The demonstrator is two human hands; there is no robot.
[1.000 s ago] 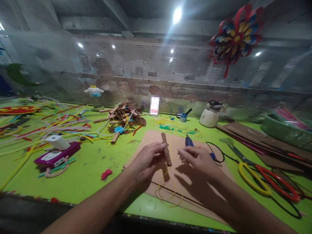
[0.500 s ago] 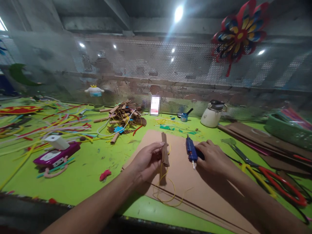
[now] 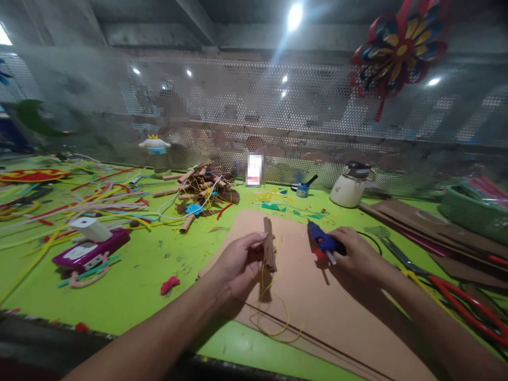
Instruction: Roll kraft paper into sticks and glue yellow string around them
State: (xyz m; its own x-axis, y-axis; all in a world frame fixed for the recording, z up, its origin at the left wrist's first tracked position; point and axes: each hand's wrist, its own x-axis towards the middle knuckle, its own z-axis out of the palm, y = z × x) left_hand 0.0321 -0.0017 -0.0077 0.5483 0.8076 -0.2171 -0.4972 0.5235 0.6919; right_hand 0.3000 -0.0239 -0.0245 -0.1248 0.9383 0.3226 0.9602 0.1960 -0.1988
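Observation:
My left hand (image 3: 238, 263) pinches a brown rolled-paper stick (image 3: 269, 248) and holds it upright over a brown cardboard sheet (image 3: 317, 301). A thin yellow string (image 3: 273, 312) dangles from the stick and loops on the cardboard. My right hand (image 3: 357, 254) is closed round a blue glue gun (image 3: 323, 242), lifted just above the cardboard with its nozzle pointing toward the stick. The two hands are a short way apart.
A pile of brown paper sticks (image 3: 202, 188) lies at the back. A purple box (image 3: 89, 251) and coloured strips (image 3: 79, 206) lie left. Red and yellow scissors (image 3: 456, 296), a white kettle (image 3: 351, 185) and a green basket (image 3: 472, 209) are right.
My right hand moved right from beside the stick, closed on the glue gun lying on the cardboard and lifted it. My left hand kept the stick nearly still.

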